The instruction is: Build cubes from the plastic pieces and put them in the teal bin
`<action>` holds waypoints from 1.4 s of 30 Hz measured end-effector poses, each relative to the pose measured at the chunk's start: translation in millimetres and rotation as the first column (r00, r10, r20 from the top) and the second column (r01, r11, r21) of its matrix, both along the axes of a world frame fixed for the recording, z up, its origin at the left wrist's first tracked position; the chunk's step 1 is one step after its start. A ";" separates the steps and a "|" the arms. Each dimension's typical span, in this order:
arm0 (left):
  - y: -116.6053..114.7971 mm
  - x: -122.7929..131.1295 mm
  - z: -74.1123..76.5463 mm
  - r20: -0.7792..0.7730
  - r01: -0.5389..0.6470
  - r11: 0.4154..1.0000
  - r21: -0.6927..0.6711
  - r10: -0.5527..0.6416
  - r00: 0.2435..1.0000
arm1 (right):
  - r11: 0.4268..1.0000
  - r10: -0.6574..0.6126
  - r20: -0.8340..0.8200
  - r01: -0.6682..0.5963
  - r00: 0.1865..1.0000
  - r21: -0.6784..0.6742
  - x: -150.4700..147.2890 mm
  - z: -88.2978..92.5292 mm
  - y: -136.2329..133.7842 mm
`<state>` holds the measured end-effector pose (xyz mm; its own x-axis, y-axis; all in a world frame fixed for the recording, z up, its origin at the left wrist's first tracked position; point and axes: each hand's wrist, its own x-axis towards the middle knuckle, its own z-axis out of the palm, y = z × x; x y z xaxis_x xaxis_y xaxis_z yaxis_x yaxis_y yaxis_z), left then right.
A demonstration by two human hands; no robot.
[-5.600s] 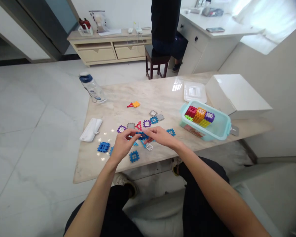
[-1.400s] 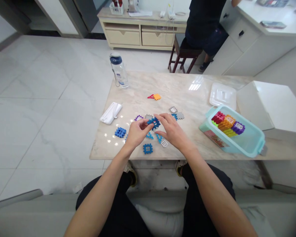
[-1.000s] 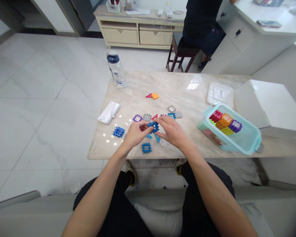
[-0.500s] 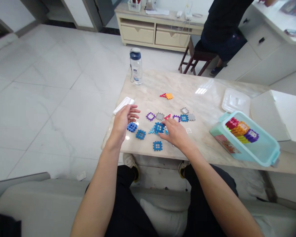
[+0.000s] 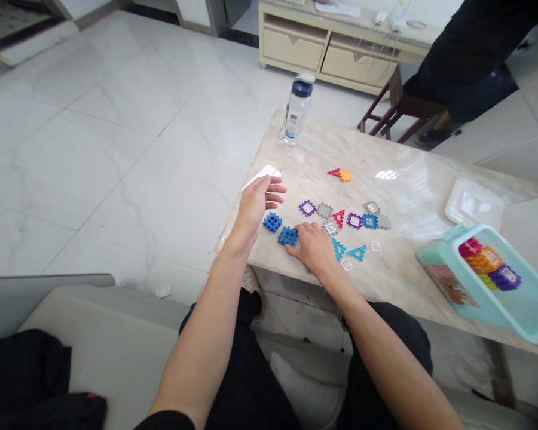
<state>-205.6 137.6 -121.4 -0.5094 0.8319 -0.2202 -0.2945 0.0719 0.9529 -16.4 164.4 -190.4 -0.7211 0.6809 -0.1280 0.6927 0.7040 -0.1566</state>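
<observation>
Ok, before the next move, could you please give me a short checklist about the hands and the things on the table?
1. Right hand on the blue square piece: ok, gripping its edge.
2. Blue square piece flat on the table: cannot tell.
3. Left hand free: ok, open, nothing seen in it.
4. Left hand clear of the white bundle: cannot tell, they overlap.
5. Bottle upright: ok.

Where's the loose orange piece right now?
In the head view, the orange piece lies right of centre on the table, beyond the right hand, with a red piece at its left.
</observation>
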 end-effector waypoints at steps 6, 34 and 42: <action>-6.1 -4.3 0.8 0.003 -0.049 0.999 0.001 0.049 0.999 | 0.999 -0.037 0.070 0.036 0.997 0.021 -11.9 5.4 -6.9; 0.4 1.0 5.7 -0.004 -0.051 0.999 -0.016 0.051 0.999 | 0.998 -0.063 0.159 0.065 0.985 -0.010 -15.9 -0.4 -8.6; 1.2 0.6 6.0 -0.004 -0.048 0.999 -0.013 0.048 0.999 | 0.997 -0.070 0.113 0.069 0.991 0.018 -13.7 -10.3 -7.9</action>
<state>-205.0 138.8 -115.4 -0.5493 0.8036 -0.2292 -0.2943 0.0708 0.9531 -30.1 156.5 -200.7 -0.6534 0.7312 -0.1959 0.7527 0.6552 -0.0648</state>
